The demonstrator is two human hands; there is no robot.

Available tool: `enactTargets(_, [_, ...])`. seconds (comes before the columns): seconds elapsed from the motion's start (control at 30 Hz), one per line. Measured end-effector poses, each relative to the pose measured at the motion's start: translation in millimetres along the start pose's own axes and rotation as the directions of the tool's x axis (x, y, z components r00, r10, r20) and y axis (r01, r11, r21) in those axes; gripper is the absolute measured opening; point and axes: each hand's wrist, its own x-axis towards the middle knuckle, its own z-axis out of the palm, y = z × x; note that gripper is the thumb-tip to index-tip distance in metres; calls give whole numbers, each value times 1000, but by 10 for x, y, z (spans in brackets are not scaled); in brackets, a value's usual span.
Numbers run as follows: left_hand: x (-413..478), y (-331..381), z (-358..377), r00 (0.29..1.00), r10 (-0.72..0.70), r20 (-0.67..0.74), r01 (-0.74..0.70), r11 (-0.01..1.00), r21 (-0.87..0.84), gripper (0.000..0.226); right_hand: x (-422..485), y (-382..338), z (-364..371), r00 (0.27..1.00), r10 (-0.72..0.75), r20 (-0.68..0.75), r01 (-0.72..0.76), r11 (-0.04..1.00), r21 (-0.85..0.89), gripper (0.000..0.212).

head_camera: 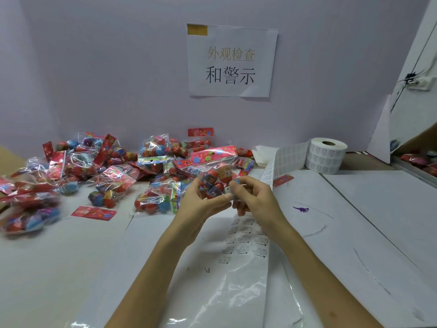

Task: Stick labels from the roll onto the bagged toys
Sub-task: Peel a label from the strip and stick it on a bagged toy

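1. Wall sign (231,61): white paper sheet on the far wall with a strip of tan tape at its upper left corner. The top line, 外观检查, is in faded yellow. The lower line, 和警示, is in black.
2. Held bag (214,166): glossy clear plastic with a pink flowered header card, raised above the table centre. Inside are red egg-shaped capsules, and two of them show a "6+" mark.
3. Left hand (201,204): fingers curled round the bag's lower left side, gripping it.
4. Right hand (253,197): thumb and fingertips pinch the bag's lower right, where a small white label (228,190) sits. Its print is too small to read.
5. Label roll (325,158): white cylinder with a cardboard core, standing on end at far right.
6. Label strip (248,240): comes off the roll and lies flat under the hands. It carries rows of small black print, with "WARNING" readable upside down.
7. Pile of bagged toys (94,171): crinkled clear bags of red and blue eggs, heaped at far left.
8. Loose header card (93,213): flat and pink, lying near the pile.
9. Table (354,233): covered in shiny white sheets, with a tiny purple figure (301,209) to the right of the hands.
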Motion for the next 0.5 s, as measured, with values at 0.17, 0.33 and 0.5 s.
enactTargets(0.17, [7,-11,-36,1000,3,-6,-3,1000,19,55,-1,-19,-11,997,12,71,-17,997,76,10])
enactTargets(0.33, [24,-5,-81,999,-49,-4,48,988,-144,55,16,-12,-25,992,71,101,-88,980,178,24])
enactTargets(0.5, [-3,23,-35,1000,12,-28,-13,999,-41,57,14,-19,-21,993,60,106,-74,989,129,20])
